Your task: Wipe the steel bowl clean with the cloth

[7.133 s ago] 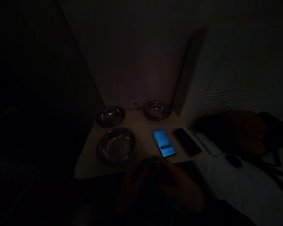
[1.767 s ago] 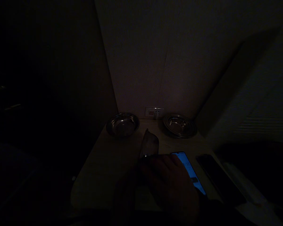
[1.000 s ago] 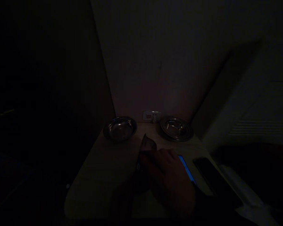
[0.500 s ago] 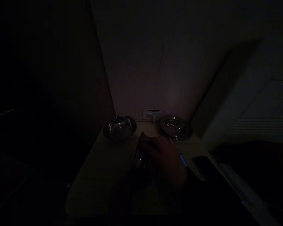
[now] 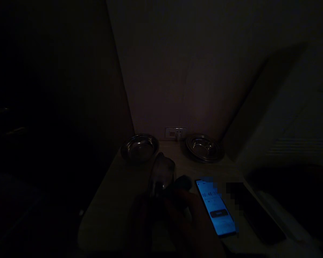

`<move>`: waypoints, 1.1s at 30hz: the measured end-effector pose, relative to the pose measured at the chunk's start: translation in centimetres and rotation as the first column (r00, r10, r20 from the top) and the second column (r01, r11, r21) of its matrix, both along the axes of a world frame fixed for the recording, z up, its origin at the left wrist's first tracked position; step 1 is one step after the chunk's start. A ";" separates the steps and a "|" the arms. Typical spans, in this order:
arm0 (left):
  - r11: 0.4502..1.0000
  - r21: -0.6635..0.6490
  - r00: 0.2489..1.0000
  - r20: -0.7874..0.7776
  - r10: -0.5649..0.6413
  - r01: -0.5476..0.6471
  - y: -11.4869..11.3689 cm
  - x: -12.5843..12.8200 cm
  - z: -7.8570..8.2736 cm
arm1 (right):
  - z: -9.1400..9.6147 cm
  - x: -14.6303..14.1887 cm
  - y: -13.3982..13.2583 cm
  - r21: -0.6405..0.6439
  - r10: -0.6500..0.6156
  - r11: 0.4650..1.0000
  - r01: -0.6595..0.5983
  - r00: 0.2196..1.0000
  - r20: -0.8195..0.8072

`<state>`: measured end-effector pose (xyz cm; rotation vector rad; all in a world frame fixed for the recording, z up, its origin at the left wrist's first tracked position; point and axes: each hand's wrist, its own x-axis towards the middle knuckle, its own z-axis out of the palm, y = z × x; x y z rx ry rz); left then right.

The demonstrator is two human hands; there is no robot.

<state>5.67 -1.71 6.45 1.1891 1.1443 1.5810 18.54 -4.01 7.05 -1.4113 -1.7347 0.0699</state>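
Observation:
A shiny metal bowl (image 5: 161, 173) is held tilted on edge above the middle of the table, and its lower part fades into shadow. My left hand (image 5: 140, 218) is very dim at the bowl's lower left and seems closed on it. Against the bowl's lower right side is my right hand (image 5: 188, 215), its fingers closed on a dark cloth (image 5: 183, 183). Just right of that hand lies a phone (image 5: 218, 211) with a lit blue screen showing running digits.
On the wooden table (image 5: 107, 200), one metal bowl (image 5: 140, 147) stands at the back left and a stack of metal dishes (image 5: 204, 148) at the back right. A wall socket (image 5: 175, 133) sits between them. Beside the phone lies a dark flat object (image 5: 261, 215).
My right hand has moved down and toward me from the bowl's upper rim, uncovering more of the bowl. The dark cloth and the lit phone screen now show.

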 end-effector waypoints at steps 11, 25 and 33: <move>1.000 -0.013 0.999 -0.050 0.019 -0.019 -0.5 0.0 1.1 | -1.9 -1.2 -0.9 -0.084 -0.102 0.992 0.092 0.987 -0.127; 0.998 -0.067 0.999 -0.031 -0.022 0.020 -1.1 0.3 1.2 | -0.5 -0.2 0.8 0.103 0.021 0.994 -0.035 0.991 0.134; 0.997 -0.080 1.000 0.000 -0.015 0.015 -1.0 0.4 0.7 | 0.7 0.1 0.4 0.187 0.029 0.978 -0.087 0.955 0.296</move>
